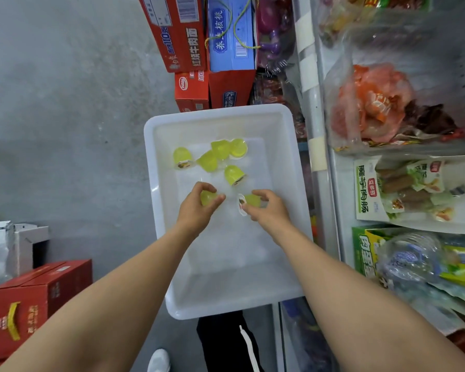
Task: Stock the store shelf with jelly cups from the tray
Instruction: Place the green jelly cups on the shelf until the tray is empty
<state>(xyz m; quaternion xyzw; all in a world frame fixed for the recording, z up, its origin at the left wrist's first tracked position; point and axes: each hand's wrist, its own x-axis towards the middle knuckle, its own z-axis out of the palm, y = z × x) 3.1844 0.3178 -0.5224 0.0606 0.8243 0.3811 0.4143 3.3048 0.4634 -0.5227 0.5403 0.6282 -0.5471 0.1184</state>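
Note:
A white plastic tray [287, 167] sits below me with several yellow-green jelly cups [220, 157] scattered in its far half. My left hand [196, 208] pinches one jelly cup [208, 197] between thumb and fingers inside the tray. My right hand [269, 209] grips another jelly cup [250, 201] lying on its side, its printed lid facing left. The store shelf [333, 183] runs along the right side, filled with packaged snacks.
Red and blue cartons [199, 44] are stacked beyond the tray. A red carton [38, 299] stands at the lower left on the grey floor. Bagged snacks [381, 111] and sausage packs [403, 189] crowd the shelf at right. My leg and shoe [159, 361] show under the tray.

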